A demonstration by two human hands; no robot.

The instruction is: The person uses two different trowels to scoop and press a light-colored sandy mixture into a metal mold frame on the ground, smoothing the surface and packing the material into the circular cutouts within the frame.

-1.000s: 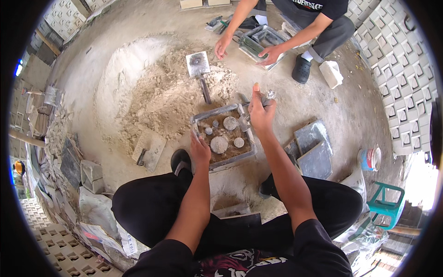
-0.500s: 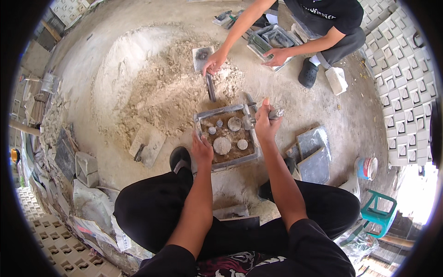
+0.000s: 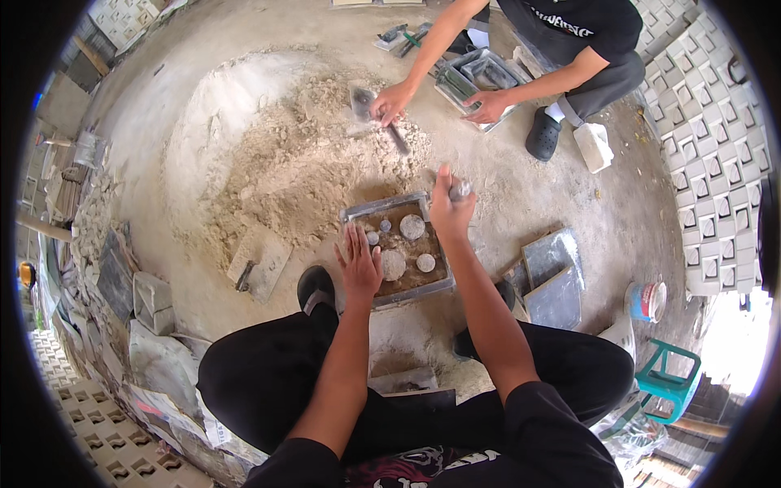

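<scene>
A rectangular grey moulding frame (image 3: 413, 290) lies on the ground before me, packed with brown sand (image 3: 404, 236). Several round pale discs of different sizes, such as the large disc (image 3: 393, 264), sit in that sand. My left hand (image 3: 358, 264) rests over the frame's left side, fingers spread and stretched out. Above the frame's right side, my right hand (image 3: 452, 211) is closed around a metal tool (image 3: 461, 191) with a rounded silvery end; its thumb points up, and the rest of the tool is mostly hidden.
Beyond the frame spreads a sand heap (image 3: 285, 154). Across from me a crouching person's hand (image 3: 394, 102) holds a flat trowel (image 3: 363, 104) over it; their other hand touches a grey tray (image 3: 480, 77). Dark boards (image 3: 557, 285), a bucket (image 3: 646, 301) and a green stool (image 3: 669, 381) stand right.
My left hand has slid further over the frame's left edge, fingers spreading. My right hand has moved left and slightly up with the tool. The other person's trowel has shifted and swung round.
</scene>
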